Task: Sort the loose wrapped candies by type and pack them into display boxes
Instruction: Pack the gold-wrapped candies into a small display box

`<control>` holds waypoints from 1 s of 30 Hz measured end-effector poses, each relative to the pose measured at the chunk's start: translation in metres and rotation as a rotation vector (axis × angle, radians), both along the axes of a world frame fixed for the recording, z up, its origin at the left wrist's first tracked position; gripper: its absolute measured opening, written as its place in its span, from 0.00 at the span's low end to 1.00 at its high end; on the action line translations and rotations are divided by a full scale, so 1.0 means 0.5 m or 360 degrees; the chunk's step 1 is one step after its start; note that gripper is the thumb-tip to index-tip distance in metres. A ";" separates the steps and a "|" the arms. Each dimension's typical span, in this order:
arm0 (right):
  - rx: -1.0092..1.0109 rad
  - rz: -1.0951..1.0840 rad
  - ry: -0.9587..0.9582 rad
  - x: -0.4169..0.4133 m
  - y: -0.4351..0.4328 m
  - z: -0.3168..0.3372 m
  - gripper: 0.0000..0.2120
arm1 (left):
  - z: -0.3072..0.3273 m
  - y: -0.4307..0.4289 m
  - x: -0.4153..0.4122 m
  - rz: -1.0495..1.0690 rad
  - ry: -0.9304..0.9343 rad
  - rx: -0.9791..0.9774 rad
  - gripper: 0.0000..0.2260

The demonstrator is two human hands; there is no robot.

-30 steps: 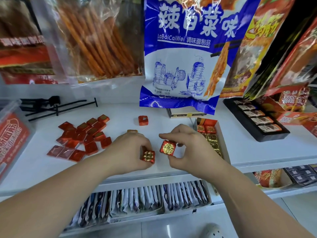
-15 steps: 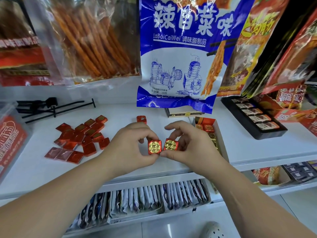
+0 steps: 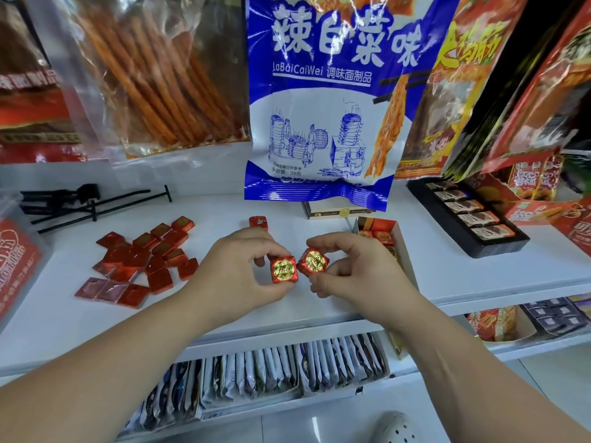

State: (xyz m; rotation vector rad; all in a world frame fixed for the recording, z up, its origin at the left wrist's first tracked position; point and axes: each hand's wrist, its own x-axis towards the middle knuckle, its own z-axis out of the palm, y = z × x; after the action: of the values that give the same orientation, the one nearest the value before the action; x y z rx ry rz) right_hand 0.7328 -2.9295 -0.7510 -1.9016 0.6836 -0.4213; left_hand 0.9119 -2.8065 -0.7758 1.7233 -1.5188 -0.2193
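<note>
Left hand [image 3: 236, 276] pinches one red gold-seal candy [image 3: 284, 269]; right hand [image 3: 355, 270] pinches a second candy [image 3: 312, 261], tilted, the two touching above the white shelf [image 3: 447, 276]. Display box [image 3: 403, 251] just right of the hands, partly filled. Loose red candies [image 3: 144, 260] lie left.

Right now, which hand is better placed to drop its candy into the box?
Right. The right hand pinches its candy beside the open box, which sits on that side. The left hand, holding the other candy, would likely have to cross over.
</note>
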 end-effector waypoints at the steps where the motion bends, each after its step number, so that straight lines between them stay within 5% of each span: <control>1: -0.0034 -0.0008 0.0007 -0.002 0.000 0.000 0.21 | 0.000 -0.002 -0.001 0.0005 -0.0011 0.0002 0.14; 11: -0.0746 -0.0641 0.0227 -0.081 -0.107 0.007 0.18 | 0.001 -0.061 -0.033 0.0278 -0.0076 0.0099 0.17; 23: -0.0636 -0.0920 0.0199 -0.140 -0.209 -0.046 0.21 | -0.014 -0.304 -0.127 0.0243 0.0027 0.0318 0.19; 30: -0.0662 -0.0889 0.0261 -0.112 -0.215 -0.050 0.19 | -0.010 -0.380 -0.135 0.0267 -0.0201 0.0450 0.18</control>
State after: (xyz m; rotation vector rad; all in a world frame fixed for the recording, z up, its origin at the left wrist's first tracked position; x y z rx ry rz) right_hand 0.6768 -3.0370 -0.7759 -2.1287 1.3293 -0.8140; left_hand 0.8443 -2.9964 -0.7806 2.1129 -1.4772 -0.2517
